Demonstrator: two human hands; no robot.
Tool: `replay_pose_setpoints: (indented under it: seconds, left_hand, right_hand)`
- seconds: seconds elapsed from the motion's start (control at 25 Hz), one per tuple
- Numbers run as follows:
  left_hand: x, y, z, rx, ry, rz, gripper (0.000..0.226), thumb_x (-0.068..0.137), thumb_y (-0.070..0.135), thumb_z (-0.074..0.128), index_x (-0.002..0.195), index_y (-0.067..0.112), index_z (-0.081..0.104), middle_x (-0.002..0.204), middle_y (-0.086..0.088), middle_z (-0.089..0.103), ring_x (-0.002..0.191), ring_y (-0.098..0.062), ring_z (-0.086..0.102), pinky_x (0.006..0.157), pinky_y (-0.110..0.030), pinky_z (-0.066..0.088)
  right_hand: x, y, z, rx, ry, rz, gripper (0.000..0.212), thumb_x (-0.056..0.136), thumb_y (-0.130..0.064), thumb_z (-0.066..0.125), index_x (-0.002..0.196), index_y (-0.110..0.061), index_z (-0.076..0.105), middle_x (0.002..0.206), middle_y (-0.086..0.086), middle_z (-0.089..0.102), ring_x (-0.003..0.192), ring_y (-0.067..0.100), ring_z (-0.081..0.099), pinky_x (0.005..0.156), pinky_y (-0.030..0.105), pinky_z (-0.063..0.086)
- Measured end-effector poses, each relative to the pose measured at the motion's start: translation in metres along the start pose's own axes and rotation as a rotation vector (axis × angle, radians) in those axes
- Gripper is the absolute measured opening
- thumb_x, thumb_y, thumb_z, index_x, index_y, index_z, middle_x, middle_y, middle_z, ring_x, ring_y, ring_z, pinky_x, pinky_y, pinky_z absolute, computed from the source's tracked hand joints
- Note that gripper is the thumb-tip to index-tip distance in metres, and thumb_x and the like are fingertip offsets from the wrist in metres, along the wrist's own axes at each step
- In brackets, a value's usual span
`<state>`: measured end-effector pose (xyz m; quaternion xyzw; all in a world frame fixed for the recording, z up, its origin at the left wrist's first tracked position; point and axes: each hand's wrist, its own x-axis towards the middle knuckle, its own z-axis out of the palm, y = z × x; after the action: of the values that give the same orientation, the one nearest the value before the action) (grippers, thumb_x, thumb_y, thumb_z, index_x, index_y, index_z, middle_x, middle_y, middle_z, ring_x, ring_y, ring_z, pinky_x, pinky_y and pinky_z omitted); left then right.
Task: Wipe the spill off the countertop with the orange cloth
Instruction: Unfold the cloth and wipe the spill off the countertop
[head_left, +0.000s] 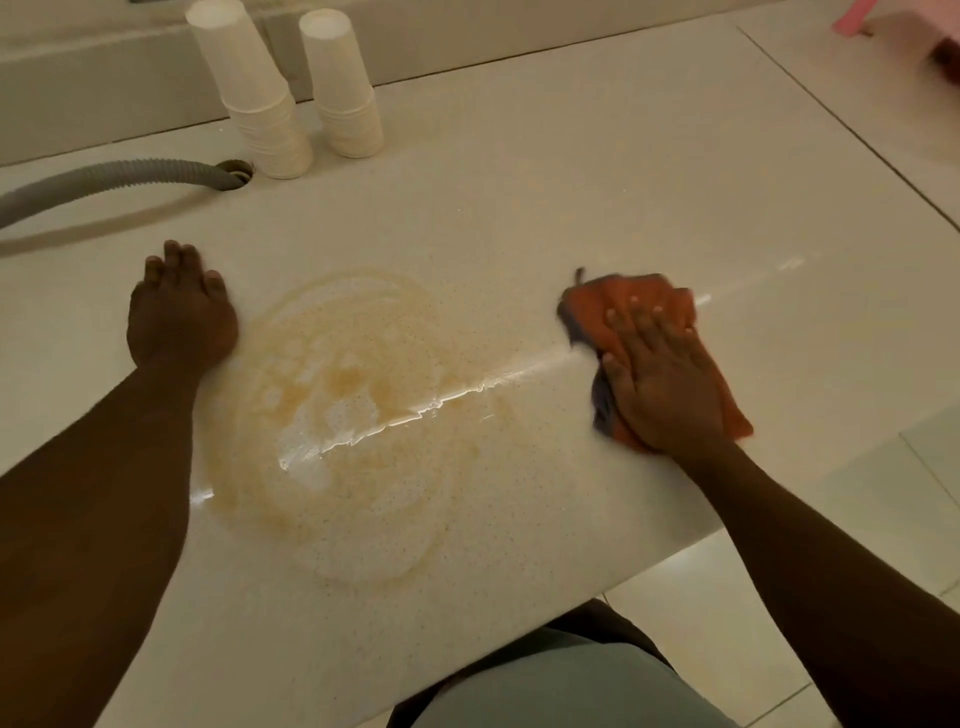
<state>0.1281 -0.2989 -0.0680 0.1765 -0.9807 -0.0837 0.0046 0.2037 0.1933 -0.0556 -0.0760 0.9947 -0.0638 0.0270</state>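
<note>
- The spill (343, 431) is the landmark: a wide, pale orange-brown smear with swirl marks, lying on the speckled counter (545, 208) toward its near edge.
- The left hand (179, 317) rests palm-down on the counter just left of the spill's upper edge; its fingers lie flat and close together, holding nothing.
- The cloth (618, 301), orange with a grey underside, lies crumpled on the counter to the right of the spill, clear of the smear.
- The right hand (660, 379) presses flat on top of the cloth with fingers spread; its grip is not curled around the fabric, only pushing down on it.
- A bright wet streak (467, 387) runs from the spill toward the cloth.
- Beyond the spill, two stacks of paper cups (291, 93) stand upside down near the back wall.
- A grey ribbed hose (119, 182) enters a hole in the counter left of the cups, well behind the spill.
</note>
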Motion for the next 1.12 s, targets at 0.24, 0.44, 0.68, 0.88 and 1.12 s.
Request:
replay_pose_setpoints:
  seconds: [0.24,0.44,0.68,0.88,1.12]
  left_hand:
    - [-0.002,0.001,-0.001,-0.001,-0.002,0.006,0.056,0.103,0.032,0.016,0.153,0.005,0.014,0.162,-0.014,0.011,0.149,-0.034,0.011,0.121,-0.046,0.010]
    - [-0.001,0.002,-0.002,-0.020,0.013,-0.011,0.056,0.103,0.032,0.017,0.153,0.007,0.015,0.163,-0.011,0.012,0.149,-0.031,0.012,0.121,-0.043,0.011]
    - [-0.004,-0.014,0.003,0.007,-0.005,-0.072,0.056,0.103,0.034,0.015,0.154,0.010,0.013,0.163,-0.008,0.010,0.150,-0.027,0.010,0.122,-0.041,0.011]
    - [-0.001,0.001,0.000,-0.012,0.023,-0.055,0.056,0.102,0.034,0.016,0.154,0.011,0.013,0.163,-0.007,0.011,0.150,-0.026,0.010,0.122,-0.041,0.011]
    - [-0.002,0.001,0.004,-0.039,0.021,-0.056,0.056,0.102,0.036,0.015,0.154,0.014,0.012,0.164,-0.004,0.009,0.151,-0.023,0.008,0.122,-0.039,0.008]
  right_hand:
    - [0.112,-0.032,0.000,0.028,-0.013,0.146,0.059,0.100,-0.050,0.011,0.155,-0.030,0.002,0.165,0.004,0.002,0.151,0.029,0.002,0.121,0.052,0.001]
    - [0.115,-0.097,0.004,0.032,-0.049,-0.135,0.057,0.101,-0.047,0.016,0.155,-0.029,0.008,0.165,0.001,0.006,0.151,0.026,0.005,0.121,0.048,0.004]
    - [0.110,-0.056,0.008,-0.026,-0.065,-0.492,0.065,0.096,-0.057,0.000,0.154,-0.030,0.014,0.163,0.001,0.016,0.151,0.019,0.011,0.122,0.048,0.013]
    - [0.200,-0.054,0.000,-0.001,0.013,-0.040,0.063,0.097,-0.050,0.010,0.155,-0.024,0.010,0.164,0.006,0.010,0.150,0.029,0.010,0.121,0.050,0.006]
    - [0.171,-0.138,0.006,-0.006,-0.078,-0.391,0.058,0.101,-0.048,0.013,0.155,-0.028,0.008,0.164,0.000,0.006,0.151,0.022,0.006,0.120,0.046,0.006]
